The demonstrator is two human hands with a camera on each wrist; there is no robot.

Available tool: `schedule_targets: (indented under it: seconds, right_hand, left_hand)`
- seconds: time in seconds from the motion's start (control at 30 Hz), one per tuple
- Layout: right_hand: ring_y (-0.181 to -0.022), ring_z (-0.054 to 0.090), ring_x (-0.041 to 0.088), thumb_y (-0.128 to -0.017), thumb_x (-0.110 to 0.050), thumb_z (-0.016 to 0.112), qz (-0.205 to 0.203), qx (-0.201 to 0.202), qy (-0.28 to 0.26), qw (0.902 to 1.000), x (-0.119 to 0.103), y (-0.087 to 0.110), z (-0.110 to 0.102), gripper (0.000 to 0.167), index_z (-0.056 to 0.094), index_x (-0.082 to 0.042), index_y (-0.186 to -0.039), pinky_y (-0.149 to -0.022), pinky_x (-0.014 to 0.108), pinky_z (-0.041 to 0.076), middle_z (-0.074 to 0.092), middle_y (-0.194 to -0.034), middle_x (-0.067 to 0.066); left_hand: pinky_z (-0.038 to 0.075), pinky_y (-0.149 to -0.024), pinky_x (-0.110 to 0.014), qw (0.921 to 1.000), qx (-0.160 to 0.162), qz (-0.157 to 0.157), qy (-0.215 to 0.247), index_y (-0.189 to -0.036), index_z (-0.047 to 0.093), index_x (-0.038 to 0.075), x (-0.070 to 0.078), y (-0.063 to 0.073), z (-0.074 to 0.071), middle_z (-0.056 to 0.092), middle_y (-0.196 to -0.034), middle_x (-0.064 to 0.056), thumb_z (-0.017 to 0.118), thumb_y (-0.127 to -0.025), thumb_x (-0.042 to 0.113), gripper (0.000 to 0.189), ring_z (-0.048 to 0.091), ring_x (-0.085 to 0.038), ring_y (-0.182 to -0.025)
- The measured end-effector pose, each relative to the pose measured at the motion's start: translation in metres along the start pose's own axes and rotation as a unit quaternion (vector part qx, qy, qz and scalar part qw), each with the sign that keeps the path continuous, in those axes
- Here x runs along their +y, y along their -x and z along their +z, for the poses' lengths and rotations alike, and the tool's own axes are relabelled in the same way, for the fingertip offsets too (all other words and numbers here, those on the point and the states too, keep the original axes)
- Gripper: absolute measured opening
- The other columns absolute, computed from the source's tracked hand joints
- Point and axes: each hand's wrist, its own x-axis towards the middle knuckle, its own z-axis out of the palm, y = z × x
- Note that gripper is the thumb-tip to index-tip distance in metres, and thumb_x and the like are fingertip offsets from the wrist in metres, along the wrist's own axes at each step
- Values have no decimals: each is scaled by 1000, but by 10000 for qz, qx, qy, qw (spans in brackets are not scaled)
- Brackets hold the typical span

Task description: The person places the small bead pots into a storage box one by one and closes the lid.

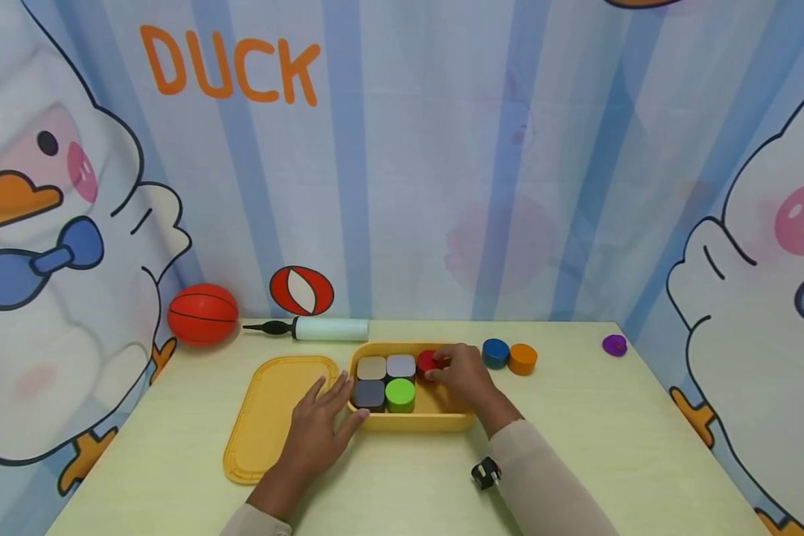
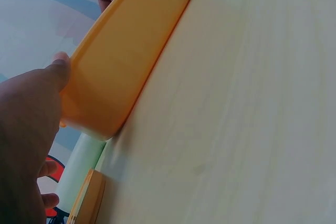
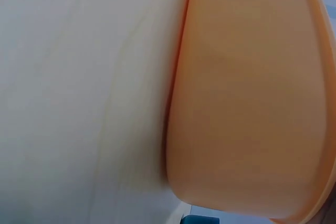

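Note:
A yellow plastic box (image 1: pixel 418 423) sits on the table with several blocks inside. Its left half holds a beige block (image 1: pixel 371 367), a pale lavender one (image 1: pixel 401 365), a dark grey one (image 1: pixel 369 394) and a bright green round block (image 1: pixel 400 394). Over the right part, my right hand (image 1: pixel 467 376) pinches a red round block (image 1: pixel 425 362) between thumb and fingers, beside the lavender block. My left hand (image 1: pixel 317 432) is spread at the box's left end, its thumb along the near rim. In the left wrist view, that thumb (image 2: pixel 62 64) touches the rim. The right wrist view shows mostly the box's outer wall (image 3: pixel 252 98).
Right of the box stand a blue round block (image 1: pixel 495 353) and an orange one (image 1: pixel 522 359). A yellow lid (image 1: pixel 257 424) lies left, partly under my left hand's outline. Behind are a hand pump (image 1: pixel 331 329) and a red ball (image 1: pixel 203 314); a small purple object (image 1: pixel 614 345) is far right.

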Motion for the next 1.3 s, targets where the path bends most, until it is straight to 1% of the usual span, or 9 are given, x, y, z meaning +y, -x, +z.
schedule_targets:
  seconds: [0.2,0.43,0.63,0.7,0.83,1.0,1.13,1.2,1.3]
  right_hand:
    - [-112,73,32,-93,-13,88,27,-42,79,10000,2,-3,1,32,81,0,-121,-104,47,63,81,-121,16]
    - [-105,70,29,-93,-13,89,-116,-107,309,9994,4,-5,4,30,82,1,-118,-101,45,63,81,-119,16]
    - [-102,70,27,-93,-13,88,-92,-173,276,9994,3,-4,4,29,82,0,-118,-96,44,64,80,-120,15]
    - [-103,70,27,-93,-13,88,-57,-195,256,9995,2,-2,3,29,81,0,-119,-97,44,64,79,-120,15]
    - [-108,72,29,-93,-13,88,-23,-222,184,9996,0,0,0,31,81,0,-121,-99,46,64,79,-123,15]
    - [-120,74,37,-95,-13,86,-202,-162,-53,9997,2,2,-12,37,78,2,-128,-103,50,64,78,-129,20]
    - [-128,73,42,-98,-13,83,-409,-1,-505,9979,7,3,-26,43,73,4,-136,-103,51,64,75,-137,23]
    - [-130,71,43,-100,-15,81,-529,117,-682,9962,12,4,-32,42,73,3,-137,-105,52,63,74,-139,22]
    - [-135,67,44,-102,-19,80,-719,426,-753,9937,25,3,-40,38,75,-1,-135,-113,56,58,73,-141,21]
  left_hand:
    - [38,-119,-80,10000,56,16,19,-161,54,11,-1,0,1,49,-170,-6,69,-105,51,71,38,-51,-161]
    - [38,-119,-80,10000,44,-17,29,-162,53,12,-1,-1,1,49,-171,-6,69,-105,52,71,38,-51,-161]
    - [38,-119,-80,10000,-2,-25,16,-162,53,12,0,-1,1,49,-171,-5,67,-106,54,71,39,-50,-161]
    - [38,-119,-80,10000,-22,-27,11,-162,53,12,0,0,1,49,-171,-5,66,-106,53,71,39,-50,-161]
    - [38,-119,-79,10000,23,28,6,-161,54,11,-1,0,1,50,-170,-5,67,-106,53,70,40,-50,-160]
    - [40,-117,-79,9998,134,125,19,-160,56,11,-4,1,3,51,-169,-6,69,-105,51,69,42,-52,-159]
    - [40,-117,-79,9998,157,133,9,-160,56,11,-4,1,3,51,-169,-6,69,-105,51,69,42,-51,-159]
    - [40,-118,-79,9998,152,138,0,-160,55,11,-5,0,3,51,-169,-6,68,-106,51,69,42,-51,-159]
    - [40,-118,-79,9998,131,128,8,-160,55,11,-5,0,3,51,-169,-5,68,-106,52,69,42,-51,-159]
